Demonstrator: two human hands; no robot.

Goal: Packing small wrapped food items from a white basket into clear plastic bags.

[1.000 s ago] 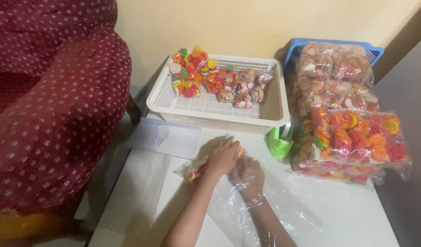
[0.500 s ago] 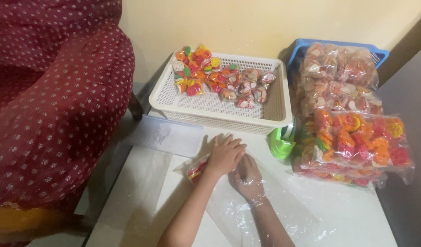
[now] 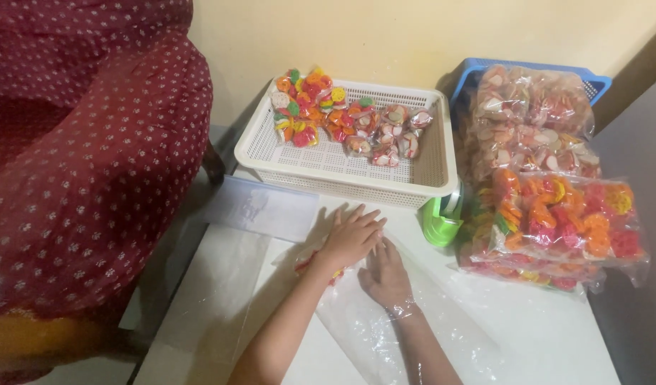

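A white basket [image 3: 342, 170] stands at the far edge of the white table [image 3: 534, 328], against the yellow wall [image 3: 413, 36]. Small packets of coloured crackers [image 3: 310, 107] and paler ones [image 3: 395, 135] are heaped along its back wall; its near half is bare mesh. At the far right corner a blue basket [image 3: 477, 68] holds big bags of pale crackers [image 3: 527, 121], and a large bag of orange and red crackers [image 3: 563, 217] lies in front of it, near the right edge. A green tape dispenser [image 3: 440, 221] sits between the white basket and that bag.

Near the middle of the table, both hands lie flat on a small clear bag of coloured crackers [image 3: 308, 262]. The left hand [image 3: 350, 239] is spread, palm down, covering most of it; the right hand [image 3: 385, 274], inside a thin plastic glove, presses just beside it, fingers together. Clear plastic sheet [image 3: 385, 335] spreads under the arms toward the near edge. A stack of clear bags [image 3: 260, 207] lies by the left edge.

A dark red dotted armchair [image 3: 78, 178] crowds the left side. The near right of the table is open.
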